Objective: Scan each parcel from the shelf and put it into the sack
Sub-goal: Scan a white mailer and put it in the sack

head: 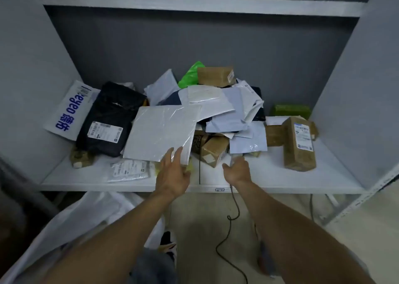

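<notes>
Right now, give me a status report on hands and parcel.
Left hand grips white mailer, near corner. Right hand round corded scanner, mostly hidden. Mailer lies on the pile; sack below shelf.

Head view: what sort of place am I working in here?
Probably a courier parcel storeroom: a metal shelf heaped with labelled mailers and taped cardboard boxes, and a white sack open on the floor below. The left hand grips a white mailer.

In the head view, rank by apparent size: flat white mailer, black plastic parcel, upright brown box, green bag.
Flat white plastic mailer
black plastic parcel
upright brown taped box
green bag, partly hidden.
</notes>
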